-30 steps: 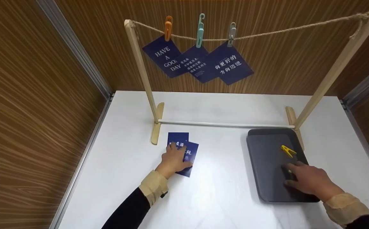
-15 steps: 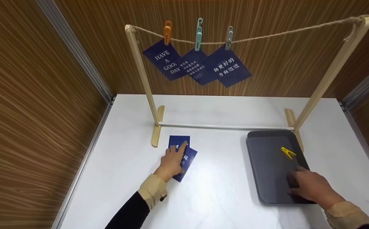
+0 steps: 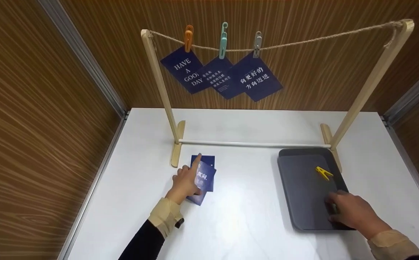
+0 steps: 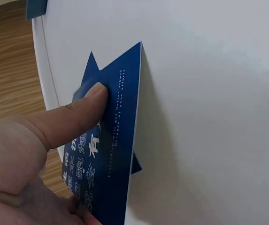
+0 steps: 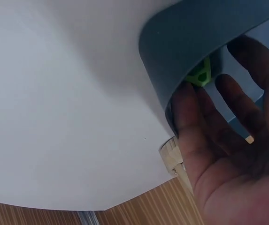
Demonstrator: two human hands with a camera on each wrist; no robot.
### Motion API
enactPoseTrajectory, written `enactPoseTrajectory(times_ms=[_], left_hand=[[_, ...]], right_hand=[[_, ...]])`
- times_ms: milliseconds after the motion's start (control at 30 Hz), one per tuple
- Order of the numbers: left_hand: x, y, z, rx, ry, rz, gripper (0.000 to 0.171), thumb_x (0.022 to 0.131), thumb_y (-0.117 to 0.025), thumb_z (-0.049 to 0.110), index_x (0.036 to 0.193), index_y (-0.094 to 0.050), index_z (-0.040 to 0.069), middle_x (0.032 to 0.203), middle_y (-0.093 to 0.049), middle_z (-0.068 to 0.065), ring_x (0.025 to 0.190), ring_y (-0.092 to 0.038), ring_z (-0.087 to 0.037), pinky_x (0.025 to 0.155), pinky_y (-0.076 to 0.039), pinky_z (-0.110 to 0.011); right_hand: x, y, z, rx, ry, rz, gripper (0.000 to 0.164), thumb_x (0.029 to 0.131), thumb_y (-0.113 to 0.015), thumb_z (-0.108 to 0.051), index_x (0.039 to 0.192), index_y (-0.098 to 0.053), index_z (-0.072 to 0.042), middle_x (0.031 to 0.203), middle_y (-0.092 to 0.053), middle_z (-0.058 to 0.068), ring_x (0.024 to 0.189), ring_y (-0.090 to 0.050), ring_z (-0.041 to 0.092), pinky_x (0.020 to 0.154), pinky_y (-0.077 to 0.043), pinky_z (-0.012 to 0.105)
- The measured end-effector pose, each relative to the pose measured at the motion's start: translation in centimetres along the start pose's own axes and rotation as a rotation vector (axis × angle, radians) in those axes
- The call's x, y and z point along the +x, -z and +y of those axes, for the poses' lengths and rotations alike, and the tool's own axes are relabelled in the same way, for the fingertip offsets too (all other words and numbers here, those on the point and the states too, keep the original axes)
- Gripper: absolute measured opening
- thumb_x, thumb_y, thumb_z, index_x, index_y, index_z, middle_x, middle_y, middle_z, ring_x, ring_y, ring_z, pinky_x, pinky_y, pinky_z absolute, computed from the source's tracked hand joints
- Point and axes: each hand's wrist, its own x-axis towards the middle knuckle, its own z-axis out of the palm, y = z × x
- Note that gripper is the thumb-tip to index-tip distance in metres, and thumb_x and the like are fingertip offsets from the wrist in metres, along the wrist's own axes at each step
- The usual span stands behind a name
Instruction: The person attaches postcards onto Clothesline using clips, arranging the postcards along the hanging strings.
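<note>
Left hand (image 3: 184, 181) pinches a lettered blue card (image 3: 204, 176), tilted likely for purchase; whether the right hand (image 3: 355, 211) grips the green clip (image 5: 201, 75) inside the tray (image 3: 301, 196) is unclear.

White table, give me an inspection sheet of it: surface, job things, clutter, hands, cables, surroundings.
Surface: white table, bright glare.
Job things: three navy cards clipped to rope; upper card tilted up over lower card; gray tray holding yellow clothespin and green clothespin.
Clutter: nothing seen.
Hands: left hand holds upper card; right hand in tray beside green clothespin, grip unclear.
Cables: nothing seen.
Surroundings: wood-grain panels, metal strips.
</note>
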Motion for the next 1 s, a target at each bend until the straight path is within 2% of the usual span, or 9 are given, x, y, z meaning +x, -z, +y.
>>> enactPoseTrajectory(times_ms=[67, 167, 267, 367, 500, 633, 800, 1000], left_hand=[[-0.2, 0.3, 0.1, -0.015, -0.011, -0.011, 0.138, 0.059, -0.097, 0.013, 0.160, -0.006, 0.036, 0.128, -0.057, -0.022, 0.112, -0.054, -0.040, 0.094, -0.044, -0.060], [-0.6, 0.8, 0.4, -0.097, -0.038, -0.017, 0.131, 0.068, -0.089, 0.002, 0.160, -0.001, 0.033, 0.135, -0.057, -0.024, 0.112, -0.059, -0.040, 0.095, -0.047, -0.058], [-1.0, 1.6, 1.0, -0.234, -0.094, -0.022, 0.119, 0.078, -0.077, -0.005, 0.161, 0.002, 0.029, 0.136, -0.055, -0.028, 0.109, -0.061, -0.040, 0.091, -0.051, -0.054], [-1.2, 2.4, 1.9, -0.417, -0.158, -0.041, 0.106, 0.085, -0.067, -0.004, 0.161, 0.001, 0.026, 0.138, -0.052, -0.031, 0.114, -0.058, -0.039, 0.097, -0.048, -0.053], [-1.3, 3.5, 3.5, -0.657, -0.222, -0.045, 0.085, 0.090, -0.060, 0.002, 0.159, -0.014, 0.020, 0.134, -0.054, -0.025, 0.115, -0.057, -0.034, 0.101, -0.045, -0.051], [-1.6, 4.2, 5.4, -0.852, -0.264, -0.043, 0.063, 0.096, -0.056, 0.005, 0.152, -0.029, 0.015, 0.121, -0.058, -0.017, 0.104, -0.061, -0.027, 0.090, -0.051, -0.043], [-2.2, 5.1, 7.1, -1.006, -0.264, -0.057, 0.044, 0.101, -0.051, 0.007, 0.143, -0.037, 0.011, 0.115, -0.063, -0.014, 0.095, -0.066, -0.022, 0.080, -0.056, -0.038], [-2.6, 5.5, 8.4, -1.120, -0.295, -0.056, 0.028, 0.099, -0.058, 0.006, 0.126, -0.055, -0.001, 0.108, -0.068, -0.015, 0.092, -0.067, -0.019, 0.083, -0.058, -0.038]], right_hand=[[-0.2, -0.2, 0.0, -0.019, 0.007, -0.012, 0.045, 0.063, -0.092, -0.016, 0.098, -0.064, -0.009, 0.083, -0.061, 0.005, 0.070, -0.057, 0.021, 0.058, -0.050, 0.046], [-0.5, -0.3, -0.1, -0.011, 0.020, -0.003, 0.040, 0.065, -0.088, -0.007, 0.095, -0.063, -0.012, 0.081, -0.058, 0.004, 0.068, -0.054, 0.020, 0.056, -0.048, 0.043], [-0.6, -0.3, -0.2, 0.053, 0.007, -0.007, 0.036, 0.066, -0.082, 0.002, 0.094, -0.065, -0.013, 0.080, -0.058, 0.001, 0.069, -0.051, 0.017, 0.057, -0.047, 0.039], [-0.6, 0.0, -0.4, 0.130, -0.014, -0.027, 0.035, 0.066, -0.078, 0.006, 0.095, -0.067, -0.011, 0.080, -0.061, -0.001, 0.070, -0.051, 0.017, 0.060, -0.047, 0.038], [-0.4, 0.6, -0.9, 0.143, 0.042, 0.019, 0.029, 0.070, -0.077, 0.004, 0.095, -0.070, -0.011, 0.083, -0.063, -0.003, 0.072, -0.053, 0.014, 0.062, -0.048, 0.038], [-0.4, 1.0, -1.3, 0.101, 0.107, 0.102, 0.025, 0.078, -0.075, -0.002, 0.101, -0.073, -0.013, 0.091, -0.065, 0.001, 0.079, -0.060, 0.018, 0.066, -0.052, 0.043], [-0.2, 1.3, -2.1, 0.140, 0.079, 0.113, 0.024, 0.086, -0.073, -0.010, 0.109, -0.071, -0.009, 0.093, -0.072, 0.006, 0.083, -0.068, 0.025, 0.069, -0.054, 0.046], [-0.3, 1.6, -2.8, 0.293, 0.045, 0.129, 0.016, 0.081, -0.081, -0.016, 0.095, -0.075, -0.016, 0.082, -0.070, -0.006, 0.069, -0.058, 0.006, 0.060, -0.049, 0.028]])
